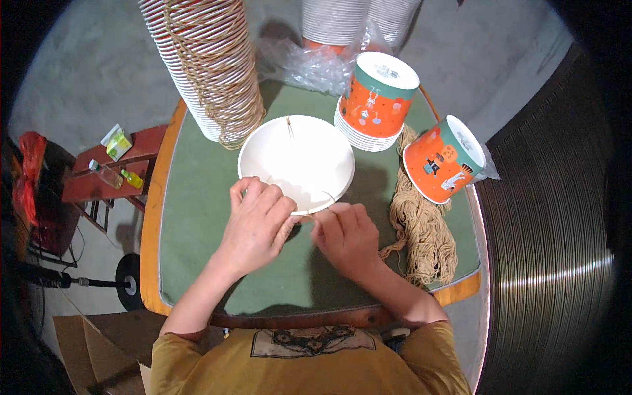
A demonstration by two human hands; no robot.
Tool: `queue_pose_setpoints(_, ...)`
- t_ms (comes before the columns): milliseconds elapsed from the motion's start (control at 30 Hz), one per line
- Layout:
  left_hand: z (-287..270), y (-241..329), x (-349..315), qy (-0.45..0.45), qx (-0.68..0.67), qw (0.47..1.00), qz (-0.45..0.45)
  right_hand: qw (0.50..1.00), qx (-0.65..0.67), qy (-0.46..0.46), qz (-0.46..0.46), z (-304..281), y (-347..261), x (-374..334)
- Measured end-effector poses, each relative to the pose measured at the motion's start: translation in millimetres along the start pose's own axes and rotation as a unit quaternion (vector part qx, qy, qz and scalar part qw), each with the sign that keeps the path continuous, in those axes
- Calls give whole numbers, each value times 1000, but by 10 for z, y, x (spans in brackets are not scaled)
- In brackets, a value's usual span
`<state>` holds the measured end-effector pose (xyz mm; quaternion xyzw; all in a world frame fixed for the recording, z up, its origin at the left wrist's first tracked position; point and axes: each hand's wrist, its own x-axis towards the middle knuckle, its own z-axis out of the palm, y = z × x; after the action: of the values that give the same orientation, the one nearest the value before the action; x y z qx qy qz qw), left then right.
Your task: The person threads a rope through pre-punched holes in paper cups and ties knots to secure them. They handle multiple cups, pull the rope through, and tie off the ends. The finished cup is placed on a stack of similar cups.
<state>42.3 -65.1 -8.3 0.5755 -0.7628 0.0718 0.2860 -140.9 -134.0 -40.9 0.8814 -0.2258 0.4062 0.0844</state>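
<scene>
A white paper bucket (289,155) stands tilted in front of me, its open mouth facing up. At its near rim, my left hand (258,227) is closed, fingers over the edge and thumb below. Curled at the rim just to the right is my right hand (349,238), pinching a thin tan cord (309,216) close to the left thumb. Part of that cord shows inside the near rim; its end is hidden by the fingers. Another short piece of cord shows at the far rim. To the right lies a loose hank of tan cord (421,237).
A tall stack of white buckets with cord handles (210,72) rises at the back left. Upturned orange-and-green buckets (375,99) and another orange bucket (441,161) stand right. Clear plastic wrap (303,62) lies behind. A red bench (108,178) holds bottles at left.
</scene>
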Motion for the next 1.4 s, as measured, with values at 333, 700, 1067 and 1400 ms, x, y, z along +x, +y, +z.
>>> queue_pose_setpoints(333,96,-130,-54,62,-24,998,-2,981,-188,-45,27,-83,755,48)
queue_pose_setpoints(700,408,-656,-148,146,-478,833,-238,999,-25,37,-16,211,762,379)
queue_pose_setpoints(1067,-1369,-284,421,155,-332,929,-55,799,577,51,161,-815,590,1929)
queue_pose_setpoints(1400,-2959,-1414,1687,410,-17,898,161,746,660,-12,-82,-1429,409,3999)
